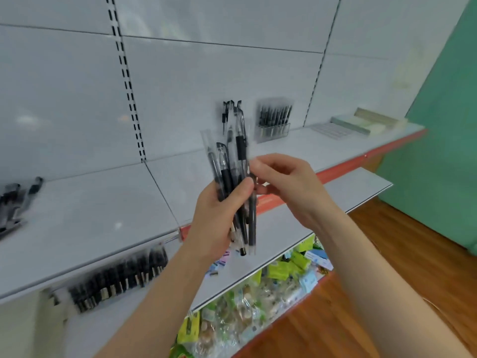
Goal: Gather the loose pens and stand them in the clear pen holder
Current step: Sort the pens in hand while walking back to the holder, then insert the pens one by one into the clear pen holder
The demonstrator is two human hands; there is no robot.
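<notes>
White panelled shop shelving; a white shelf (pixel 296 146) with a red front edge serves as the work surface. The clear pen holder (pixel 273 124) stands on it against the back panel and already carries a row of dark pens; blur makes the count unreadable.

The bundle of pens (pixel 236 156) is upright in the air, in front of and left of the holder, apart from it.
- Left hand (pixel 219 215): grips the bundle's lower half, wrapped round it.
- Right hand (pixel 291 187): meets the bundle from the holder's side, fingers (pixel 260 164) curled narrow, apparently pinching one pen.

More loose pens (pixel 15 202) lie far left of the holder.

Judgement: gathering is partly done. The bundle is not yet placed, and the far-left pens are left to collect.
</notes>
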